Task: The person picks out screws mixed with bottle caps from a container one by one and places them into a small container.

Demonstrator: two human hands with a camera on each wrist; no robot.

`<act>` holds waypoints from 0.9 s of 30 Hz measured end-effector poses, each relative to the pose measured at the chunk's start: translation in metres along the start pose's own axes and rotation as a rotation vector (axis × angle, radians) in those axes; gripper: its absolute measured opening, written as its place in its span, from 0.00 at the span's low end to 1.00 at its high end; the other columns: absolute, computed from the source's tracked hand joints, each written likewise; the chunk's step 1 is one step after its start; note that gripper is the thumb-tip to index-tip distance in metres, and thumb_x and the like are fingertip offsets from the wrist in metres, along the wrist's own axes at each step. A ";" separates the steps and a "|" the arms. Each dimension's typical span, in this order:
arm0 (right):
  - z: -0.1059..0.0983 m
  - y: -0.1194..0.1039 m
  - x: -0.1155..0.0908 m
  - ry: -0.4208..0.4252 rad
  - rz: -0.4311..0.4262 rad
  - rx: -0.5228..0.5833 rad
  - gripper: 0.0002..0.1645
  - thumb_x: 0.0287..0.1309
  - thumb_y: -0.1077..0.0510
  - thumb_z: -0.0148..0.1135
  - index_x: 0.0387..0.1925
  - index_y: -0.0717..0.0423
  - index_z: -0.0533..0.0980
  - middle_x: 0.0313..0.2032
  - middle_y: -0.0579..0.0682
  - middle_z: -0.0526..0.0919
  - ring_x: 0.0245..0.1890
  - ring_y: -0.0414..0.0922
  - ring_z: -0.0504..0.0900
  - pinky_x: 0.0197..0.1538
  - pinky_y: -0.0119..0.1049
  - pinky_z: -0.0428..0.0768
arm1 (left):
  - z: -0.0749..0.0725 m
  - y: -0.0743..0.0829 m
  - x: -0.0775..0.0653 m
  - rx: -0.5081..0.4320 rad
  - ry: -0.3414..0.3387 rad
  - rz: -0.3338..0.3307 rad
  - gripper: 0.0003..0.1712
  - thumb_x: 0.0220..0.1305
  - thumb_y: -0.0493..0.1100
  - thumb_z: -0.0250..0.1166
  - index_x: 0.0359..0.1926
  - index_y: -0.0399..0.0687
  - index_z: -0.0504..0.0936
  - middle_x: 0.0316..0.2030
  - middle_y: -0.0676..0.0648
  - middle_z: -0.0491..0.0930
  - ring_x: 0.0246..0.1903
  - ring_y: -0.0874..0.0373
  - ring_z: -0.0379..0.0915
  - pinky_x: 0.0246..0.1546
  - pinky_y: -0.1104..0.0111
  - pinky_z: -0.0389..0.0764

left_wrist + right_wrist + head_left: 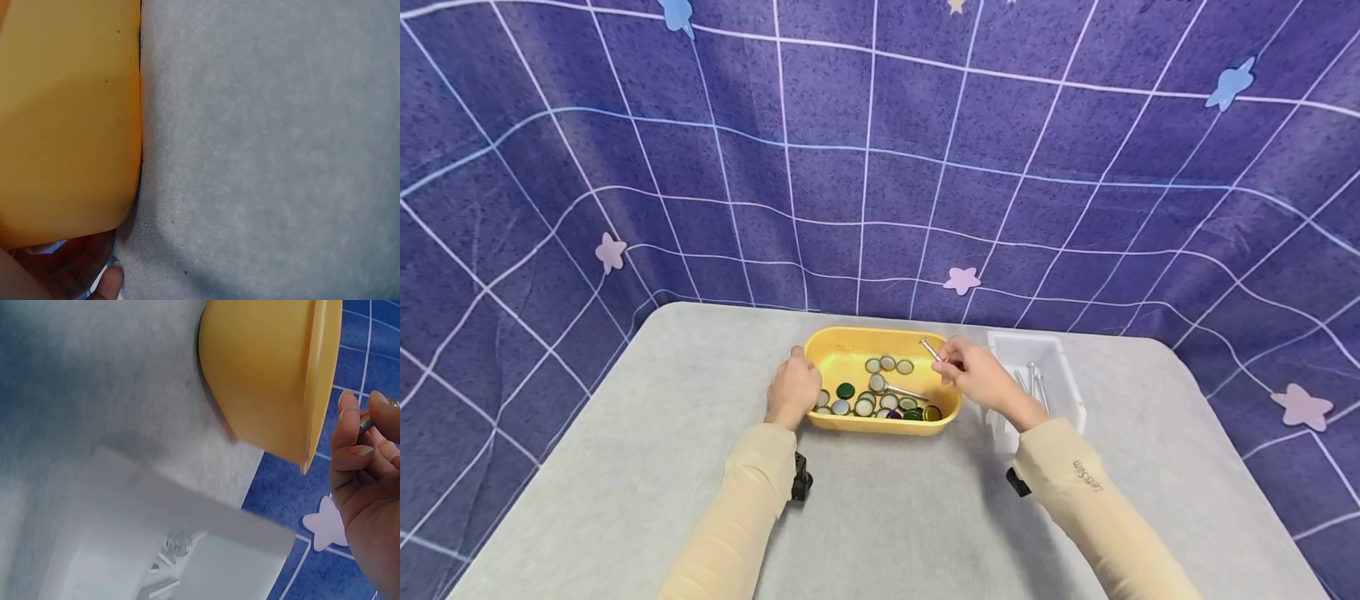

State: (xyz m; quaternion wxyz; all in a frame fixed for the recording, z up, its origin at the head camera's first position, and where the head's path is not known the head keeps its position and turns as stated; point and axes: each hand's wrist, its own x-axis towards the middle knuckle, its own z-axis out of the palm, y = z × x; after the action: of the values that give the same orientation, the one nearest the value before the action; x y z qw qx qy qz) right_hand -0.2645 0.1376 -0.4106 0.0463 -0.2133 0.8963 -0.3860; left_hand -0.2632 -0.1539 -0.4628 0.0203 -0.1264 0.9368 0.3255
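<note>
A yellow tub (872,425) holds several bottle caps (865,407), silver, green, purple and gold, and a long silver bolt (908,392) lies among them. At the tub's left end, my left hand (794,388) grips the rim; the left wrist view shows its fingers (87,256) curled beside the tub's end. Over the right end, my right hand (977,375) pinches another silver bolt (929,347) between thumb and fingertips, its head pointing up and left. Only a short piece of that bolt shows in the right wrist view.
A white bin (1072,383) stands on the grey table (880,517) right of the tub, with several silver bolts (1032,379) inside. My right forearm passes over its near left part. A purple-blue curtain (850,183) with stars hangs behind the table.
</note>
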 end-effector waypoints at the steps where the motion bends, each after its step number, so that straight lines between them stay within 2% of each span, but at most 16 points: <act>1: -0.002 0.001 -0.001 0.003 0.004 0.004 0.09 0.66 0.59 0.59 0.39 0.62 0.72 0.25 0.55 0.83 0.24 0.41 0.78 0.29 0.31 0.77 | 0.000 0.000 0.000 0.001 -0.001 0.000 0.23 0.71 0.45 0.42 0.62 0.39 0.63 0.51 0.33 0.78 0.53 0.35 0.76 0.53 0.43 0.75; 8: -0.011 0.002 -0.004 0.006 0.016 -0.005 0.09 0.67 0.58 0.59 0.41 0.62 0.72 0.27 0.56 0.83 0.26 0.43 0.80 0.32 0.32 0.80 | 0.001 -0.001 0.001 0.008 -0.002 0.003 0.24 0.71 0.44 0.41 0.63 0.38 0.62 0.52 0.32 0.78 0.53 0.35 0.76 0.53 0.43 0.75; 15: -0.020 0.004 -0.005 0.013 0.015 -0.024 0.08 0.67 0.59 0.58 0.41 0.62 0.72 0.27 0.60 0.83 0.22 0.43 0.78 0.28 0.31 0.76 | 0.001 -0.001 0.002 0.010 0.002 -0.001 0.23 0.71 0.44 0.42 0.63 0.39 0.63 0.52 0.32 0.78 0.52 0.35 0.76 0.53 0.43 0.76; 22: -0.030 0.009 -0.009 0.030 -0.023 -0.077 0.07 0.68 0.61 0.57 0.40 0.63 0.74 0.25 0.57 0.83 0.22 0.40 0.77 0.27 0.30 0.77 | 0.002 -0.001 0.002 0.017 0.002 -0.004 0.24 0.72 0.45 0.42 0.63 0.39 0.62 0.52 0.32 0.78 0.52 0.35 0.77 0.53 0.44 0.76; 27: -0.040 0.015 -0.013 0.048 -0.025 -0.088 0.06 0.67 0.63 0.57 0.39 0.65 0.74 0.25 0.59 0.83 0.22 0.40 0.77 0.27 0.30 0.77 | 0.002 0.000 0.002 0.018 0.001 -0.006 0.24 0.72 0.45 0.41 0.64 0.39 0.62 0.52 0.33 0.78 0.52 0.36 0.77 0.53 0.44 0.76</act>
State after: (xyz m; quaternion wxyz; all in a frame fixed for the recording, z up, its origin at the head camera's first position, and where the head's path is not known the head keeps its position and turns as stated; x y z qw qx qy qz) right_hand -0.2677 0.1796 -0.3944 0.0106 -0.2168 0.9106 -0.3517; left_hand -0.2648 -0.1533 -0.4649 0.0217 -0.1293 0.9393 0.3169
